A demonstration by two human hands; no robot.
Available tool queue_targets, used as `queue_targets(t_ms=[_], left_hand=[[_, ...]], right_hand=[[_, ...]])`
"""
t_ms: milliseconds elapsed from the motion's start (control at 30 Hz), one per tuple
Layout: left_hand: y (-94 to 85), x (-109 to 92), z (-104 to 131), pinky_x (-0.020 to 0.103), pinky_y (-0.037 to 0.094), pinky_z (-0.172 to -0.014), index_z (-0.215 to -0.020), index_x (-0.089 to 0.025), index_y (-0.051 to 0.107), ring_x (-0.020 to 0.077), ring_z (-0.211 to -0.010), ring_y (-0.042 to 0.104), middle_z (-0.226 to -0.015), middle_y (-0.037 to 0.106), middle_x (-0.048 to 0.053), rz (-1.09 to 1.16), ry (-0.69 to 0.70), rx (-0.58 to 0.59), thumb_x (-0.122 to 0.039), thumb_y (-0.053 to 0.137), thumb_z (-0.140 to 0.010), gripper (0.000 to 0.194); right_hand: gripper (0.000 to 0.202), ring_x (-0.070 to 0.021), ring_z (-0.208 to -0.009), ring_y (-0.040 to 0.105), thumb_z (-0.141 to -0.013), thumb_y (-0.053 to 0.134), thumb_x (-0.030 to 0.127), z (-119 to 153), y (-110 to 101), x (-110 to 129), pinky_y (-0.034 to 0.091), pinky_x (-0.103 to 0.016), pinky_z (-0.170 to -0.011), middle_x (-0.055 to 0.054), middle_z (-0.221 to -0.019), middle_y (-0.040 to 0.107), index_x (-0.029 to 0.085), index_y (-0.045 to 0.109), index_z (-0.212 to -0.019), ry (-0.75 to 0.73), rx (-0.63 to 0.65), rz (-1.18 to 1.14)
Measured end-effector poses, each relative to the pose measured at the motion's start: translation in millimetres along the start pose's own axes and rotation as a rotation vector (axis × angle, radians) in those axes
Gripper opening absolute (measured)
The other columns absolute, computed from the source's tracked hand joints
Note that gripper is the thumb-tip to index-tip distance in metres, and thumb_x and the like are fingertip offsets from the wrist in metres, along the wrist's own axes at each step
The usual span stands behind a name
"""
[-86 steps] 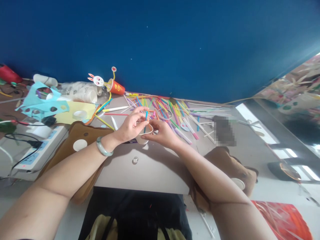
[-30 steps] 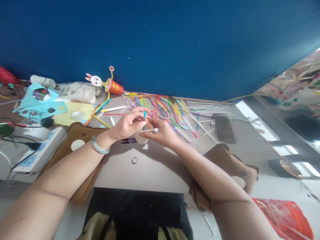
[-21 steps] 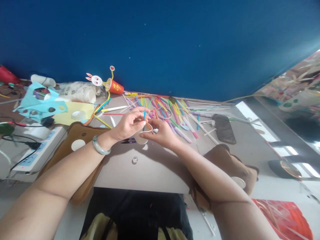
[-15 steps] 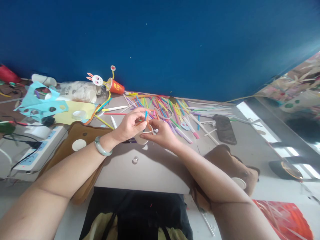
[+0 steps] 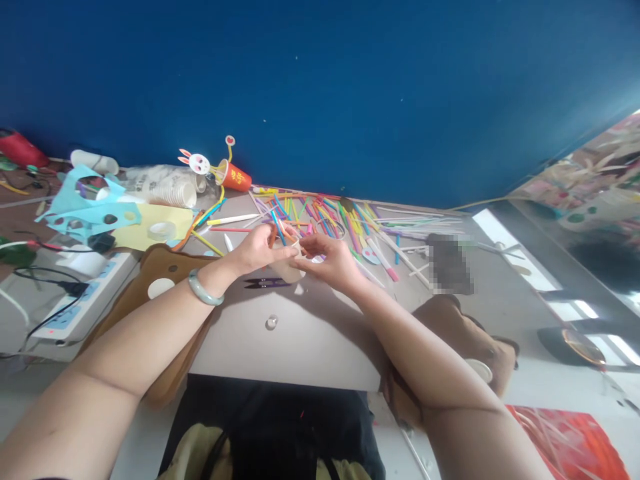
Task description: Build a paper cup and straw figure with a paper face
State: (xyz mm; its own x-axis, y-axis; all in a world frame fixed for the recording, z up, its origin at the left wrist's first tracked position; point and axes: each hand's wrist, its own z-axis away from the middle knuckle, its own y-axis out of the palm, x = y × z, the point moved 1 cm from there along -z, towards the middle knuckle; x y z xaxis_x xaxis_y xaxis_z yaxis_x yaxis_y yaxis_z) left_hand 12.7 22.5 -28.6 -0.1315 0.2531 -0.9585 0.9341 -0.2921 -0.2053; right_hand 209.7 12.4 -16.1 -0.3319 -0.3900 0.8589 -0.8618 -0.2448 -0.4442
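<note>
Between my two hands is a white paper cup (image 5: pixel 287 272), tilted, its rim partly hidden by fingers. My left hand (image 5: pixel 256 253), with a pale bangle on the wrist, is closed on the cup's left side. A blue stick (image 5: pixel 278 227), perhaps a straw or pipe cleaner, rises by its fingers beside an orange one. My right hand (image 5: pixel 331 264) pinches the right side of the cup near the rim. Dark thread snips (image 5: pixel 266 283) lie on the table just below the cup. Nearer me sits a small clear round piece (image 5: pixel 271 323).
Many coloured sticks (image 5: pixel 350 220) spread behind my hands. At the back left lies an orange cup with a rabbit face (image 5: pixel 236 177), by stacked paper cups (image 5: pixel 175 193). Brown cushions (image 5: pixel 185 267) flank the work area. A power strip (image 5: pixel 85 297) is far left, a pixelated dark object (image 5: pixel 450 265) right.
The cup has tilted and turned between my hands, so more of its side shows. The blue stick now leans left and stands out longer. More of the snips is uncovered.
</note>
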Motion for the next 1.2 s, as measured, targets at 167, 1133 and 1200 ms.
queue_targets(t_ms=[167,1133,1200], left_hand=[[-3.6,-8,-2,0.027,0.052,-0.071,-0.099,-0.014,0.065,0.0174,-0.084,0.065,-0.095,0.07,0.006,0.021,0.009,0.013,-0.042,0.078,-0.075,0.039],[-0.5,-7,-3,0.035,0.054,-0.089,-0.112,-0.013,0.065,0.0254,-0.103,0.067,-0.112,0.072,0.013,0.085,0.124,-0.118,-0.044,0.088,-0.065,0.061],[-0.5,-6,-3,0.035,0.054,-0.091,-0.117,-0.014,0.065,0.0256,-0.105,0.067,-0.115,0.071,0.013,0.029,0.172,-0.106,-0.044,0.087,-0.067,0.062]], right_hand=[[0.021,-0.0175,-0.077,0.069,-0.085,0.065,0.033,-4,-9,-3,0.053,-0.03,-0.072,-0.007,-0.088,0.077,0.017,0.076,-0.093,-0.046,0.015,0.072],[0.019,-0.0175,-0.072,0.064,-0.09,0.054,0.03,-3,-9,-23,0.051,-0.031,-0.071,-0.004,-0.082,0.069,0.023,0.06,-0.107,-0.217,-0.15,0.321],[0.024,-0.0187,-0.074,0.065,-0.09,0.052,0.029,-3,-10,-24,0.052,-0.032,-0.073,-0.005,-0.084,0.07,0.023,0.061,-0.112,-0.235,-0.147,0.374]])
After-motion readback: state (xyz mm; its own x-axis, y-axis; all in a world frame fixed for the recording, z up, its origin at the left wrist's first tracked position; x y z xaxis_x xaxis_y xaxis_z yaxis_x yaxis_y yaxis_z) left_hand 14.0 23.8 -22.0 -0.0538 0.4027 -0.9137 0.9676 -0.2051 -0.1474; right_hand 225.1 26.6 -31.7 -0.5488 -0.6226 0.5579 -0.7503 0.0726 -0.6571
